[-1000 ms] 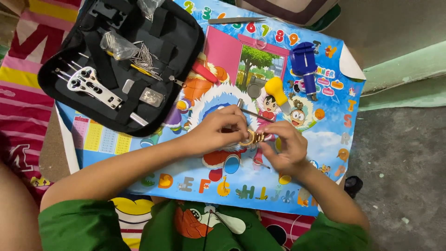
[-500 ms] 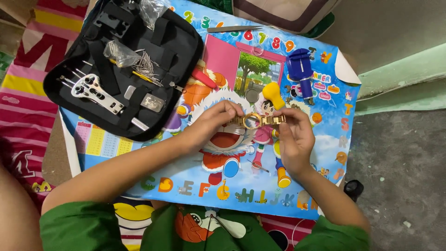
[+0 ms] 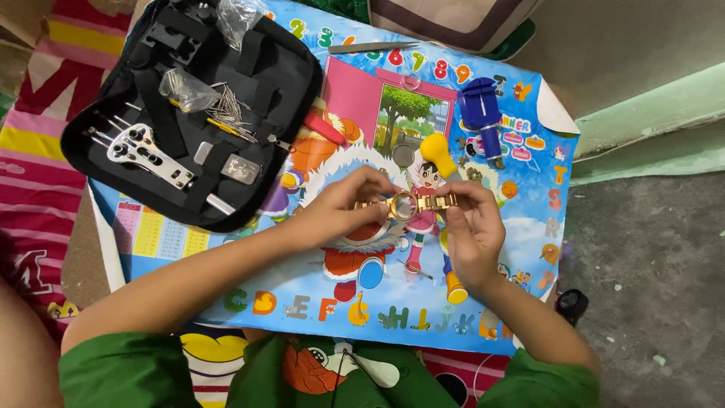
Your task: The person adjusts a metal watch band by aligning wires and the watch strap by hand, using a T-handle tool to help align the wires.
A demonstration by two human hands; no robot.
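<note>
Watch (image 3: 405, 204) higher now, between both hands (image 3: 408, 215).

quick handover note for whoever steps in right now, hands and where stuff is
Left hand and right hand both grip the gold metal-link wristwatch, held level above the colourful cartoon table mat. Open black zip tool case lies upper left, with a silver case wrench inside. Blue link-remover tool and yellow-headed hammer lie above the watch. Done: watch picked up. What is left cannot be read from this view.
</note>
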